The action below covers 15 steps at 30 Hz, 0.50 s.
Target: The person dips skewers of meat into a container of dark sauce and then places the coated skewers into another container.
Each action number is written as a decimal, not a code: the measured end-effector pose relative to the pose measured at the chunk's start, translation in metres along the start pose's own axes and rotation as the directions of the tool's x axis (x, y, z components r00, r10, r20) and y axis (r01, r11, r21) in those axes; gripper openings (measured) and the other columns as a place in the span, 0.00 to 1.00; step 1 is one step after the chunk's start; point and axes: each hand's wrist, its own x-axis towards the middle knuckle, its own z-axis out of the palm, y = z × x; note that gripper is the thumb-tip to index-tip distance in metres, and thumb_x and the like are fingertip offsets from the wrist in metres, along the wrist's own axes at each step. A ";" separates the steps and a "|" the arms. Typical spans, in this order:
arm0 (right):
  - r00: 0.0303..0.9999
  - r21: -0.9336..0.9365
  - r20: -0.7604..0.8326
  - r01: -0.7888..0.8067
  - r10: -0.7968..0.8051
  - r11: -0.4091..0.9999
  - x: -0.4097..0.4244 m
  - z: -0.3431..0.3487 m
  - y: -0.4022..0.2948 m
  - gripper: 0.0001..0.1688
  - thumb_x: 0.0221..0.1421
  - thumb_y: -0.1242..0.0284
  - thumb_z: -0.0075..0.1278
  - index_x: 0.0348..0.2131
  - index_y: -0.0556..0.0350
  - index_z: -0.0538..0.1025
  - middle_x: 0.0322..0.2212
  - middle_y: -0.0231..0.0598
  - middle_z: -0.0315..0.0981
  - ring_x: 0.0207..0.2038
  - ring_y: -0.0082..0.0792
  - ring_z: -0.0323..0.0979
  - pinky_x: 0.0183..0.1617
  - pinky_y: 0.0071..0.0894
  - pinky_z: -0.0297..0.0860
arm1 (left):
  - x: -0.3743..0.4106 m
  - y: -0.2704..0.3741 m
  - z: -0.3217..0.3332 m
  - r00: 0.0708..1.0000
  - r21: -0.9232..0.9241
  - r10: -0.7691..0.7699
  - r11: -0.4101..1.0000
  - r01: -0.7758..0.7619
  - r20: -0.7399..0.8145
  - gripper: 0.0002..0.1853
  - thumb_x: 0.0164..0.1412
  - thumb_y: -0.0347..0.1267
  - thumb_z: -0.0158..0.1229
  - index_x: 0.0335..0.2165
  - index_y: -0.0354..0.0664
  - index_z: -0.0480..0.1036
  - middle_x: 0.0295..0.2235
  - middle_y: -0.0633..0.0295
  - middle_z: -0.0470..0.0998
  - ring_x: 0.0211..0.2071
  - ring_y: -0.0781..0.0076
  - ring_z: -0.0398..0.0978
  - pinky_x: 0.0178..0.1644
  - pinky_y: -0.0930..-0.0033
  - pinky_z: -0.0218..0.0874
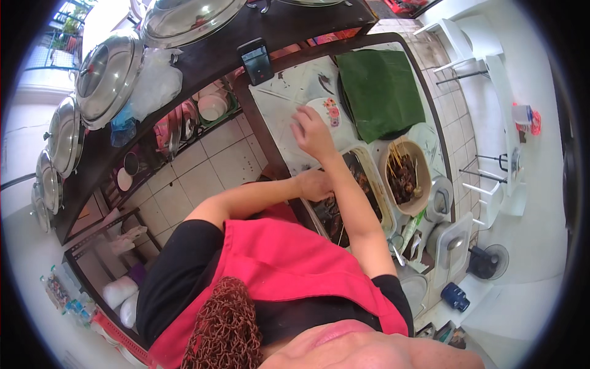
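Observation:
My left hand [315, 185] reaches over the near left edge of a rectangular tray [390, 217] of dark, sauce-covered meat [364, 177]. Its fingertips are partly hidden, so what they hold cannot be told. My right forearm crosses over the tray, and my right hand [314, 133] is raised beside a white plate with a flower print [330, 113], fingers bent and apart with nothing visible between them. Right of the tray, an oval beige container [427, 184] holds skewered meat [402, 182]. Green banana leaves [380, 87] lie over a dark round item beyond.
A phone [256, 62] stands at the table's far left corner. Metal chafing dishes [110, 78] and a plastic bag [156, 85] line the dark counter at left. A lidded jar [439, 199] and a clear plastic container [454, 251] are at right. White chairs [491, 196] stand beyond.

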 end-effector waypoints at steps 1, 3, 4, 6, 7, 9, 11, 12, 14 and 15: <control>0.999 -0.011 0.023 0.029 -0.028 1.000 0.014 0.018 0.012 0.13 0.47 0.74 0.54 0.34 0.59 0.73 0.46 0.52 0.66 0.46 0.53 0.67 0.49 0.43 0.65 | -0.001 0.003 -0.004 1.000 -0.001 -0.011 1.000 0.011 -0.024 0.21 0.55 0.34 0.51 0.48 0.38 0.65 0.48 0.49 0.69 0.49 0.52 0.67 0.55 0.58 0.58; 0.994 -0.036 0.065 0.085 -0.082 0.996 0.034 0.049 0.034 0.14 0.46 0.71 0.56 0.34 0.58 0.74 0.52 0.52 0.62 0.47 0.54 0.66 0.49 0.44 0.65 | -0.001 0.007 -0.008 0.997 -0.004 -0.026 1.000 0.026 -0.067 0.22 0.56 0.34 0.50 0.49 0.38 0.64 0.50 0.50 0.68 0.51 0.52 0.66 0.56 0.58 0.57; 0.992 -0.039 0.091 0.088 -0.084 0.995 0.040 0.063 0.042 0.15 0.45 0.69 0.56 0.34 0.58 0.74 0.54 0.53 0.59 0.46 0.55 0.66 0.48 0.45 0.66 | -0.001 0.007 -0.011 0.997 0.018 0.005 1.000 -0.004 -0.076 0.22 0.56 0.33 0.50 0.49 0.38 0.64 0.50 0.50 0.67 0.52 0.52 0.65 0.57 0.58 0.56; 0.986 -0.049 0.139 0.095 -0.087 0.994 0.049 0.082 0.055 0.18 0.44 0.65 0.57 0.34 0.59 0.74 0.57 0.54 0.53 0.44 0.55 0.67 0.47 0.47 0.67 | 0.000 0.006 -0.015 0.993 0.067 0.073 0.995 -0.067 -0.088 0.23 0.55 0.33 0.50 0.50 0.38 0.63 0.51 0.49 0.66 0.54 0.52 0.62 0.58 0.58 0.55; 0.982 -0.060 0.167 0.094 -0.083 0.994 0.052 0.088 0.062 0.20 0.44 0.64 0.57 0.34 0.59 0.74 0.58 0.54 0.52 0.45 0.55 0.66 0.47 0.47 0.67 | 0.000 0.006 -0.016 0.998 0.040 0.032 0.999 -0.030 -0.059 0.23 0.55 0.33 0.50 0.49 0.38 0.63 0.51 0.49 0.66 0.54 0.52 0.62 0.58 0.58 0.54; 0.974 -0.085 0.216 0.094 -0.074 0.992 0.057 0.096 0.071 0.23 0.44 0.61 0.58 0.35 0.59 0.74 0.60 0.53 0.49 0.45 0.55 0.66 0.47 0.48 0.67 | 0.000 0.006 -0.015 0.999 -0.009 -0.044 0.999 0.044 0.005 0.23 0.55 0.33 0.50 0.49 0.38 0.63 0.51 0.49 0.66 0.55 0.53 0.60 0.59 0.58 0.53; 0.968 -0.112 0.242 0.094 -0.064 0.989 0.062 0.099 0.079 0.25 0.44 0.59 0.57 0.37 0.60 0.74 0.61 0.52 0.47 0.47 0.55 0.65 0.48 0.48 0.67 | -0.001 0.005 -0.013 0.994 -0.066 -0.099 0.993 0.102 0.051 0.23 0.53 0.31 0.51 0.49 0.38 0.64 0.51 0.49 0.65 0.55 0.51 0.59 0.60 0.54 0.49; 0.965 -0.127 0.254 0.094 -0.059 0.987 0.065 0.099 0.081 0.27 0.44 0.58 0.57 0.37 0.60 0.74 0.61 0.52 0.46 0.48 0.55 0.64 0.48 0.49 0.67 | -0.001 0.004 -0.012 0.989 -0.093 -0.124 0.987 0.130 0.075 0.23 0.52 0.30 0.51 0.49 0.38 0.65 0.52 0.50 0.65 0.55 0.50 0.59 0.61 0.52 0.47; 0.953 -0.150 0.301 0.086 -0.038 0.985 0.068 0.099 0.084 0.28 0.44 0.57 0.57 0.38 0.61 0.74 0.62 0.50 0.44 0.49 0.54 0.63 0.48 0.49 0.67 | -0.002 0.002 -0.008 0.996 -0.050 -0.083 0.995 0.085 0.042 0.23 0.52 0.31 0.51 0.48 0.38 0.65 0.51 0.50 0.66 0.55 0.50 0.59 0.61 0.53 0.47; 0.946 -0.163 0.324 0.081 -0.025 0.983 0.069 0.099 0.084 0.29 0.44 0.56 0.57 0.39 0.61 0.73 0.62 0.50 0.43 0.49 0.54 0.62 0.48 0.49 0.67 | -0.002 0.002 -0.009 0.998 -0.030 -0.061 0.998 0.062 0.026 0.22 0.53 0.31 0.50 0.48 0.39 0.65 0.51 0.50 0.66 0.55 0.49 0.59 0.61 0.53 0.47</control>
